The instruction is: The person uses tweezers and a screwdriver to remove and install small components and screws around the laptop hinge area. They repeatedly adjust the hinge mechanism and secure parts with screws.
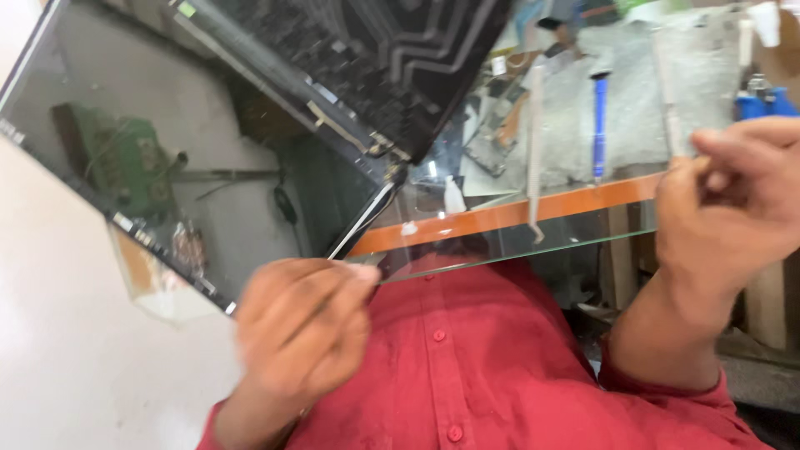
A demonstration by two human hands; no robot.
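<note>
the opened laptop (pixel 250 125) lies tilted at the left of the glass-topped bench (pixel 533 242), its dark screen overhanging the near edge. the left hand (pixel 304 329) is curled at the screen's near corner, blurred, so i cannot tell whether it grips. the right hand (pixel 733 208) pinches a thin tool (pixel 671 100). judged risk: the overhanging screen could tip off.
</note>
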